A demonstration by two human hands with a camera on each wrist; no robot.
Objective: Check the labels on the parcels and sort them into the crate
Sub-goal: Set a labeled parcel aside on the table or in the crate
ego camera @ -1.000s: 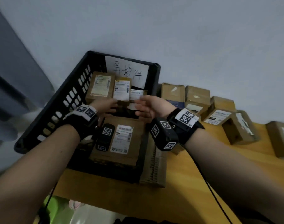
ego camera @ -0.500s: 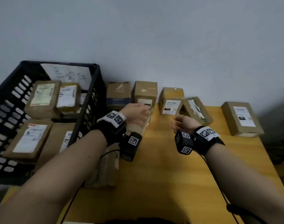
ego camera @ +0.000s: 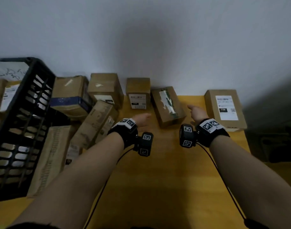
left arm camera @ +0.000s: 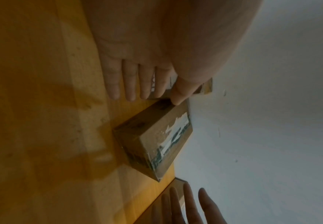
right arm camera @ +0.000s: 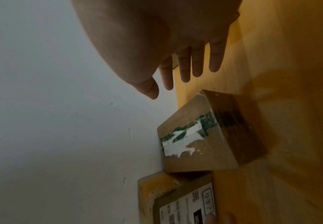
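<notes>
Hands (ego camera: 142, 119) (both empty) flanking parcel (ego camera: 168, 106)

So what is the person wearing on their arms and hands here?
Both forearms are bare, no sleeves, no gloves. Each wrist has a black strap topped by a white plate with black square markers: left wrist strap, right wrist strap. A black boxy camera module with white marker tags hangs by each wrist, and a thin black cable trails back along each arm.

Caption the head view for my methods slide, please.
Both open hands, left hand and right hand, flank a torn-label parcel on the yellow table, crate at left.
</notes>
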